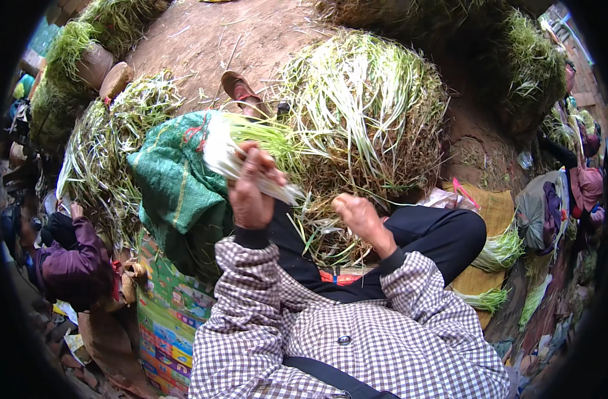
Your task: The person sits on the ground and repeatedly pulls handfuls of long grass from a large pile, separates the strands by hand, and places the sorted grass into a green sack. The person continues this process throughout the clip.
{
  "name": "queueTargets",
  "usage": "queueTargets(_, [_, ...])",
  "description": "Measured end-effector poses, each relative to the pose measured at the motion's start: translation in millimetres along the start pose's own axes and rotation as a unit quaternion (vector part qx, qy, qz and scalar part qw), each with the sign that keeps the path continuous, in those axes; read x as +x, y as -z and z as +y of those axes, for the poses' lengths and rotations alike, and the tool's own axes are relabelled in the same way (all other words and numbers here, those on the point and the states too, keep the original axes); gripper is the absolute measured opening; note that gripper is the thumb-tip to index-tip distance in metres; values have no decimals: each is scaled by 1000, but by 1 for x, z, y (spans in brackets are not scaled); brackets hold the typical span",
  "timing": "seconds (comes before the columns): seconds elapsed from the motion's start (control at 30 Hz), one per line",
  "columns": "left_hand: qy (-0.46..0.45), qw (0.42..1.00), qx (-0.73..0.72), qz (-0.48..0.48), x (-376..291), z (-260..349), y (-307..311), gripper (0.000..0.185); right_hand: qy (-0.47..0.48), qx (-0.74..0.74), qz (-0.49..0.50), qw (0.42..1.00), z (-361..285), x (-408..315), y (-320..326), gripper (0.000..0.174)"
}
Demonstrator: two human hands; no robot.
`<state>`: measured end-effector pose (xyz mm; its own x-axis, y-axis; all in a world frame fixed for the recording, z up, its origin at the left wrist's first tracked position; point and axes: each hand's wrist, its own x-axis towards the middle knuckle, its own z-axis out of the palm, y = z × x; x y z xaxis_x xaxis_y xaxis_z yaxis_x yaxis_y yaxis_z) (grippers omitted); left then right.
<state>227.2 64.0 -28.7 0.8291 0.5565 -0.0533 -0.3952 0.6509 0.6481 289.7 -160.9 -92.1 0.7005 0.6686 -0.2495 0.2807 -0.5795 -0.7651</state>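
My left hand (255, 187) is closed around a bundle of pale-stemmed leafy vegetables (223, 149), its white stalks toward the left and its green leaves pointing up and right. Under and beside the bundle, a green woven sack (177, 174) with red ties lies at my left. My right hand (360, 219) is raised over my lap with curled fingers; whether it holds anything small cannot be made out. Just beyond it rises a large heap of similar stalks (364, 99), white stems on top and brown roots along its near side. Loose stalks (329, 244) lie between my legs.
More stalk heaps stand at the left (104, 149) and upper right (533, 65). Small bunches (501, 249) lie on a yellow mat (476, 284) at my right. A colourful printed sheet (172, 319) is at lower left. A person in purple (75, 264) sits at far left; others are at far right.
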Motion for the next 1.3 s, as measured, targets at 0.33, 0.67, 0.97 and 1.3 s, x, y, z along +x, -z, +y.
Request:
queueTargets(0.33, [148, 986, 37, 73, -1, -58, 18, 17, -48, -116, 161, 979, 104, 86, 0, 17])
queueTargets(0.67, [197, 975, 65, 83, 0, -71, 10, 11, -28, 198, -34, 979, 21, -5, 7, 15])
queueTargets(0.97, [302, 929, 212, 25, -28, -81, 14, 17, 123, -72, 80, 986, -1, -28, -4, 19])
queueTargets(1.3, [259, 948, 184, 22, -35, -79, 16, 19, -28, 364, 28, 931, 11, -1, -19, 27])
